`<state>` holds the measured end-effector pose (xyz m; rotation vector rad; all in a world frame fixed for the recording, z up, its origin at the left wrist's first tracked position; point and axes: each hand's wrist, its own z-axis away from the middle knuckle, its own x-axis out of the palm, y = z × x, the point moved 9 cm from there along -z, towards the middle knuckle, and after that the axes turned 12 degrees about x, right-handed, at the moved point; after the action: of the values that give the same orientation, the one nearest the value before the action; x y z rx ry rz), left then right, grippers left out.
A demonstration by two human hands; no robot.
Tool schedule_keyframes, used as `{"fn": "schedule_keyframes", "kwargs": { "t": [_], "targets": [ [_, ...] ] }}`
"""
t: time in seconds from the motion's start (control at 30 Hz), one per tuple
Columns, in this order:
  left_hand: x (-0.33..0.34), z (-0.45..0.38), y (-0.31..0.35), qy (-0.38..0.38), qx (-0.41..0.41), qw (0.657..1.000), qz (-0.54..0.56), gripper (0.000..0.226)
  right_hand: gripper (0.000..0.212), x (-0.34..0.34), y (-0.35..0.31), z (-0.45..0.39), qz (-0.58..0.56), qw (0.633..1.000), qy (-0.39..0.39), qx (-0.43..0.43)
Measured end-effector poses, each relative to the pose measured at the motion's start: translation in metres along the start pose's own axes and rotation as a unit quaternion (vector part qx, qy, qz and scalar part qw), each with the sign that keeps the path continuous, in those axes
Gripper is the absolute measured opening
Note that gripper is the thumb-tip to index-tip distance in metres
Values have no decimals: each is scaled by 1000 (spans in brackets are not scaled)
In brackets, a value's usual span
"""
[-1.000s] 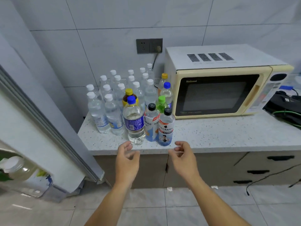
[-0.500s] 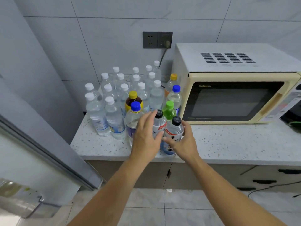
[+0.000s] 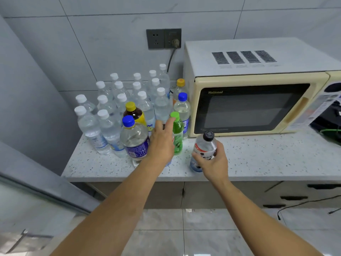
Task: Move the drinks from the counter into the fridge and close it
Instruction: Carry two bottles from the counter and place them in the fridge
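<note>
On the counter [image 3: 258, 156] near edge, right hand [image 3: 212, 161] is clamped round a black-capped bottle [image 3: 205, 145], pulled clear of the cluster for carrying. Left hand [image 3: 162, 143] covers a second bottle beside the green-capped bottle [image 3: 177, 133]; its grip can't be made out. Fridge door [image 3: 36, 200] stands open at left.

Two bare forearms enter from bottom edge. No sleeves in view; arms uncovered up to frame edge. Left hand [image 3: 162, 143] bare: no glove, ring, watch or band showing. Right hand [image 3: 212, 163] likewise bare; wrist unadorned. Fingernails short, plain where visible.
</note>
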<state>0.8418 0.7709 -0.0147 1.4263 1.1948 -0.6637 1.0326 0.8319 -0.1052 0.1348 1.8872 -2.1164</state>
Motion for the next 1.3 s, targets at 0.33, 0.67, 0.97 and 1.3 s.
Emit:
{"fn": "schedule_keyframes", "kwargs": {
  "t": [0.33, 0.67, 0.97, 1.3],
  "targets": [
    [18, 10, 36, 26, 61, 996, 62, 79, 68, -32, 5, -19, 4, 1000, 4, 12],
    [102, 46, -22, 25, -180, 886, 426, 82, 84, -29, -4, -24, 10, 996, -89, -4],
    [125, 70, -23, 88, -249, 851, 453, 73, 64, -31, -7, -21, -5, 994, -111, -11],
    [89, 218, -30, 241, -335, 644, 644, 56, 42, -2, 22, 64, -115, 967, -225, 44]
  ]
}}
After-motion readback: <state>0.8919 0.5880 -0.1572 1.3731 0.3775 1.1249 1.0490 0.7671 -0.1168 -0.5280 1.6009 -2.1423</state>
